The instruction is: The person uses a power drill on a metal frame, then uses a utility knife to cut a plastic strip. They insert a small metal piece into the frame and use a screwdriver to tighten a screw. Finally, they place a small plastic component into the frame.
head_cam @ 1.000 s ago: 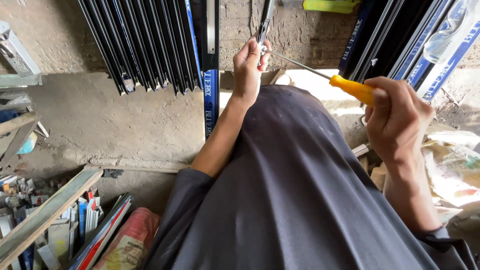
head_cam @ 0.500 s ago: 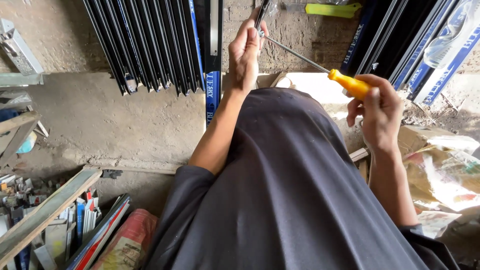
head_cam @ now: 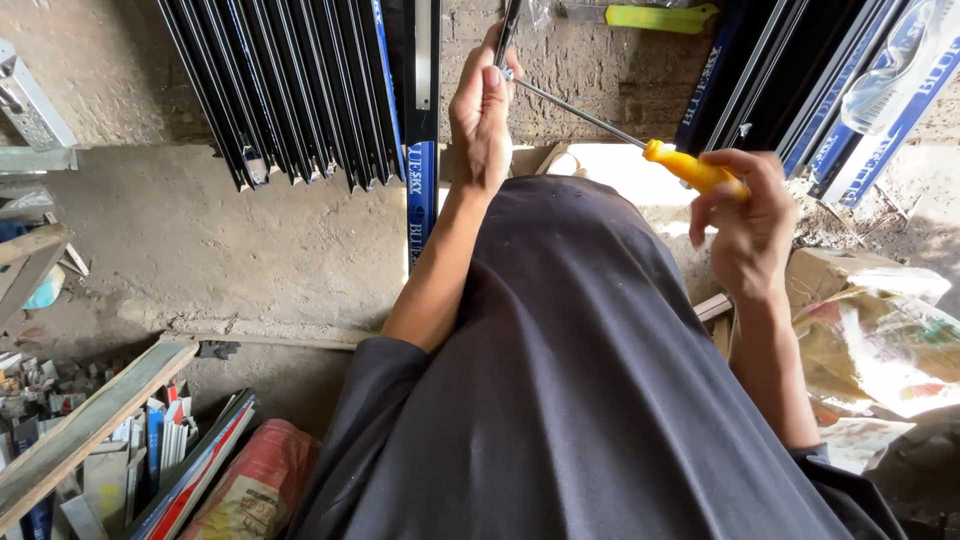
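Note:
My left hand reaches forward and grips a thin dark metal strip that runs up out of the top of the view. My right hand is closed around the yellow handle of a screwdriver. Its long steel shaft slants up to the left, and the tip meets the strip just beside my left fingers. My dark grey shirt fills the lower middle and hides what lies below the hands.
Several dark aluminium profiles lean against the brick wall at the back left, more of them with blue wrapping at the right. A wooden plank and offcuts lie at the lower left. Cardboard and paper lie at the right.
Both hands have risen slightly in the view. My right hand with the screwdriver has shifted left and up, and the tip has stayed against the strip at my left fingers.

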